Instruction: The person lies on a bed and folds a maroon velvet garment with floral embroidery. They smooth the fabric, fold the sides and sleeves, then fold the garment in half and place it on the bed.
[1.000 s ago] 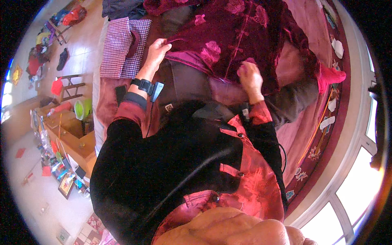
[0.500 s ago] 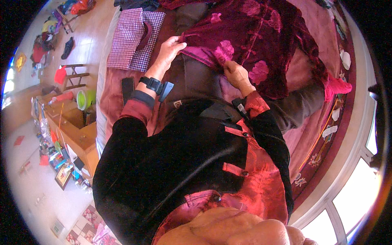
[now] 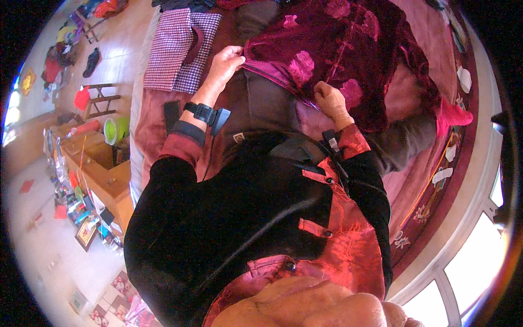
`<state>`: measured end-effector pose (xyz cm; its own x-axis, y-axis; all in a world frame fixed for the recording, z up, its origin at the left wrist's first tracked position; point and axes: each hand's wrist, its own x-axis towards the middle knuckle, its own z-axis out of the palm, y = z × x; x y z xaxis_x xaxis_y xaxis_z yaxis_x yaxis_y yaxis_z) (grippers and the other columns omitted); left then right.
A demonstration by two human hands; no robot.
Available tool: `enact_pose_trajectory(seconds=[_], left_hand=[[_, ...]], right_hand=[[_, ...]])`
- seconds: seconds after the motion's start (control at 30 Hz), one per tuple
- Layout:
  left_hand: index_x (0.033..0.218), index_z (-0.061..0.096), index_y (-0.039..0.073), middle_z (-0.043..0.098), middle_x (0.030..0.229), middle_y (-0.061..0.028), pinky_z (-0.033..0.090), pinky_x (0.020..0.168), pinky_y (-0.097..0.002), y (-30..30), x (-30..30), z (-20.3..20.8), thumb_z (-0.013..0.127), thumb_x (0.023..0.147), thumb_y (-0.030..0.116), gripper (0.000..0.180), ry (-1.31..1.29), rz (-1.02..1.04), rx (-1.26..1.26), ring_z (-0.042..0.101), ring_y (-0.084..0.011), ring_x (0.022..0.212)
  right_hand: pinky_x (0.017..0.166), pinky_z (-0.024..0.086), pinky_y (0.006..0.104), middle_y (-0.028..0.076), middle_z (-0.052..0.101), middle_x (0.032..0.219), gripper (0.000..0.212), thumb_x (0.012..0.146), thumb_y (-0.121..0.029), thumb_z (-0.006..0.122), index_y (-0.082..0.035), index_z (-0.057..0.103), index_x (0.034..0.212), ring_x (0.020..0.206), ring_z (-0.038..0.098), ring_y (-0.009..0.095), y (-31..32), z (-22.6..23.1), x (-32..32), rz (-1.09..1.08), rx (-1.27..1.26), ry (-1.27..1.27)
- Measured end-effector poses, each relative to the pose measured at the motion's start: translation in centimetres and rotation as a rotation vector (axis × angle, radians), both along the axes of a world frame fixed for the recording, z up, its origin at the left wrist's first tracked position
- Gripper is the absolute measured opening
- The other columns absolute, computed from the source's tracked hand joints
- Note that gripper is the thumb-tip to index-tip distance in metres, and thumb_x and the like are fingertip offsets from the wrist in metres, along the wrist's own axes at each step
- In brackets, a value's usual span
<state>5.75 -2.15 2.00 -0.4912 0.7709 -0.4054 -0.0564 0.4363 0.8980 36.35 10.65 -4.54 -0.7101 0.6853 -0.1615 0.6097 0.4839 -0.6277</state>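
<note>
Pinching burgundy velvet jacket at lower edge with left hand; touching same edge with curled right hand; cannot tell whether gripping. Spread across legs on bed, right of checkered cloth.

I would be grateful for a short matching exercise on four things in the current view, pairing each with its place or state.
Column one:
1. Left hand
2. Checked cloth
3. Right hand
4. Green container

Column two:
A. At the hem of the dark red garment, by the lower end of its front seam
B. Farthest left of these four in the picture
C. Pinching the left end of the garment's hem
D. Lying folded, left of the garment

Right pairs: 1-C, 2-D, 3-A, 4-B
</note>
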Motion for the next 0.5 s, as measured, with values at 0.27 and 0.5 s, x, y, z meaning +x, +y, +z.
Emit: enact_pose_trajectory(seconds=[0.27,0.5], left_hand=[[0.132,0.058,0.022,0.046,0.142,-0.0158,0.042,0.106,-0.0445,0.3,2.0,1.1,0.067,0.081,0.007,0.054,1.096,-0.457,0.205,0.048,-0.0369,0.127],[0.109,0.071,0.022,0.05,0.139,-0.0111,0.052,0.094,-0.044,1.2,2.0,0.3,0.067,0.08,0.01,0.032,1.106,-0.427,0.144,0.056,-0.0368,0.115]], right_hand=[[0.08,0.053,0.044,0.013,0.068,0.101,0.035,0.084,-0.036,0.068,-0.01,0.065,0.109,0.095,0.065,0.035,-1.1,-1.0,-1.5,0.096,0.022,-0.036],[0.08,0.052,0.0457,0.013,0.064,0.104,0.025,0.083,-0.021,0.062,-0.011,0.065,0.107,0.098,0.063,0.037,-0.9,-1.2,-1.3,0.036,0.055,-0.047]])
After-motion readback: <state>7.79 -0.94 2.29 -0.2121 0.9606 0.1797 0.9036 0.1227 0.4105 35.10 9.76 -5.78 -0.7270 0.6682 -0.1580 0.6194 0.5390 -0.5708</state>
